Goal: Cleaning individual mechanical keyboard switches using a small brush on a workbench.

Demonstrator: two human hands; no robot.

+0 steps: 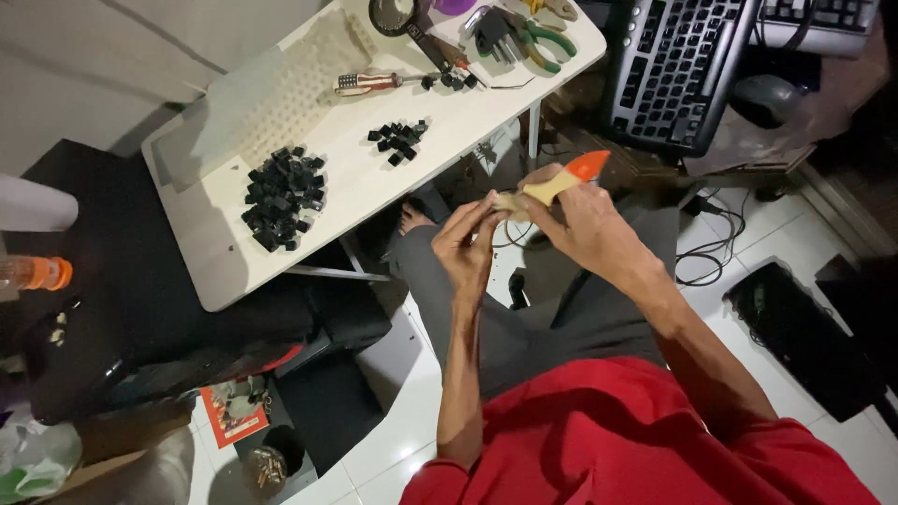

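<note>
Brush: small paintbrush (554, 183) with a pale wooden handle and orange tip, held over the lap, just off the near edge of the white table (365, 178)
Right hand: right hand (585, 224) is wrapped round the handle, fingers curled tight on it
Left hand: left hand (468, 245) is at the bristle end, fingertips pinched together on the bristles
Big pile: heap of black keycaps (282, 198) on the table, toward its left part
Small pile: fewer black keycaps (399, 140) mid-table
Screwdriver: striped-handle screwdriver (374, 82) at the table's far side
Pliers: green-handled pliers (543, 42) at the table's far right corner
Keyboard: dark keyboard (673, 65) just right of the table
</note>
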